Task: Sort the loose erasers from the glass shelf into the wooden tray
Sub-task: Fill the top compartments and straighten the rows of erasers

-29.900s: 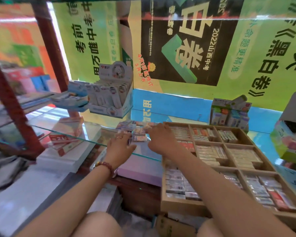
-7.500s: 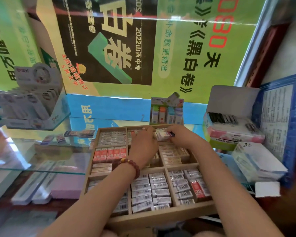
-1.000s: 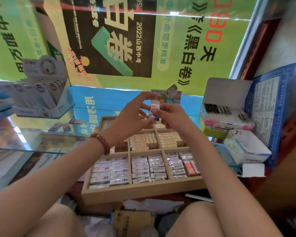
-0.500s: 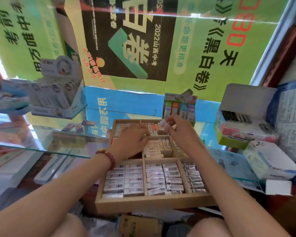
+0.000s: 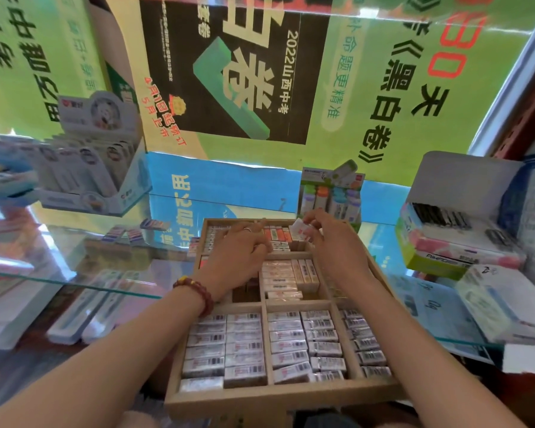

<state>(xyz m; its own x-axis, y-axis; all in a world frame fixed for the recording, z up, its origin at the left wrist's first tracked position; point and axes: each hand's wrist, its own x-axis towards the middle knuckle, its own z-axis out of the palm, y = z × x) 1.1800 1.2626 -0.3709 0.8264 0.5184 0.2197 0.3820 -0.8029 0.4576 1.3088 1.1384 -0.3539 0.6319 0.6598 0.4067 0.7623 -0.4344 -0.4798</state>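
A right hand (image 5: 334, 245) is pinching a white eraser (image 5: 299, 227) over the wooden tray's (image 5: 278, 396) back row. The left hand's (image 5: 241, 257) curled fingers are resting there, grip unclear. Lowering it flat among matching labels is advisable. Loose erasers (image 5: 127, 234) are lying on the glass shelf (image 5: 74, 273).

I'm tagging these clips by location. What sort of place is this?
Most likely a small stationery shop: a wooden tray packed with barcoded erasers, retail display boxes on a glass shelf, and exam-prep posters behind.
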